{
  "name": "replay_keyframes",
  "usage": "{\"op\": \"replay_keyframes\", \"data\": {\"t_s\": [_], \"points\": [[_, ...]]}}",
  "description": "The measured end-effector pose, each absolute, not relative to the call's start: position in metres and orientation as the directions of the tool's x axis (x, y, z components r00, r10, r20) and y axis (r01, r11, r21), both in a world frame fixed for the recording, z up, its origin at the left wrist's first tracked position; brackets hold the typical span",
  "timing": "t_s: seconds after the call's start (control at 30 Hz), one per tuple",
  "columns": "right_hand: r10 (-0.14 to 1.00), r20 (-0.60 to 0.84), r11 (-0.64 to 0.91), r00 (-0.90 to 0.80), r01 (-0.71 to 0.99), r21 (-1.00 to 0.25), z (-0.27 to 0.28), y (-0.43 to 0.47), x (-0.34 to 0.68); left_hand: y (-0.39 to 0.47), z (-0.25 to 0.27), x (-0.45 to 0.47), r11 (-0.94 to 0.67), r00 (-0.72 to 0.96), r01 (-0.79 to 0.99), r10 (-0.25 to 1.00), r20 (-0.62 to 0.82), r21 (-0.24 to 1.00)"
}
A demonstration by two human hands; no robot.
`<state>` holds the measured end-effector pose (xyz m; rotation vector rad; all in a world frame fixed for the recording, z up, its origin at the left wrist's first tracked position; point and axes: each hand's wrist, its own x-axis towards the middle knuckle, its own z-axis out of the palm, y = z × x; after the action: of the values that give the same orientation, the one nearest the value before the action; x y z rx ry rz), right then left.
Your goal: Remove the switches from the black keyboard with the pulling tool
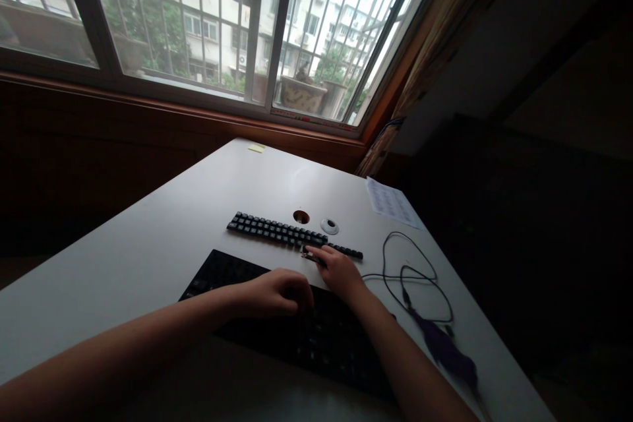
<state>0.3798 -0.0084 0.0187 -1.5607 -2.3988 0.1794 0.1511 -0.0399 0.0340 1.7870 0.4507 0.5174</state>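
A black keyboard (321, 330) lies at a slant on the white table, partly hidden under my forearms. My left hand (279, 291) is over its middle, fingers curled down and thumb tucked in; whatever they hold, if anything, is hidden. Beyond the keyboard, loose black keycaps (277, 231) are lined up in rows. At the right part of those rows, my right hand (341, 271) is closed on a small dark tool with a metallic glint, which looks like a keycap puller (314, 257). Its tip is close to the keycaps; contact is unclear.
Behind the keycaps are a round cable hole (301, 217) and its loose grey cover (330, 226). To the right lie a looped black cable (415, 277), a purple cloth-like item (448, 349) and printed paper (393, 203). A yellow note (256, 148) sits near the window.
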Motion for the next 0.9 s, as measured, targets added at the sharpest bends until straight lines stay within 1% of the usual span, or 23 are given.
{"op": "replay_keyframes", "data": {"t_s": [0.27,0.43,0.5,0.73,0.9], "points": [[0.919,0.169,0.388,-0.357,0.898,-0.209,0.016,-0.001,0.378,-0.041,0.038,0.151,-0.282,0.822,0.056,0.557,0.116,0.958],[0.917,0.179,0.390,-0.355,0.893,-0.224,0.015,0.001,0.376,-0.041,0.038,0.151,-0.267,0.821,0.043,0.558,0.118,0.963],[0.916,0.195,0.394,-0.352,0.883,-0.256,0.014,0.001,0.377,-0.041,0.038,0.150,-0.266,0.825,0.040,0.553,0.119,0.963],[0.908,0.259,0.412,-0.328,0.805,-0.426,0.015,0.004,0.383,-0.041,0.036,0.150,-0.255,0.828,0.033,0.549,0.117,0.966],[0.912,0.275,0.406,-0.306,0.772,-0.490,0.013,0.007,0.383,-0.041,0.038,0.150,-0.271,0.829,0.049,0.548,0.113,0.961]]}}
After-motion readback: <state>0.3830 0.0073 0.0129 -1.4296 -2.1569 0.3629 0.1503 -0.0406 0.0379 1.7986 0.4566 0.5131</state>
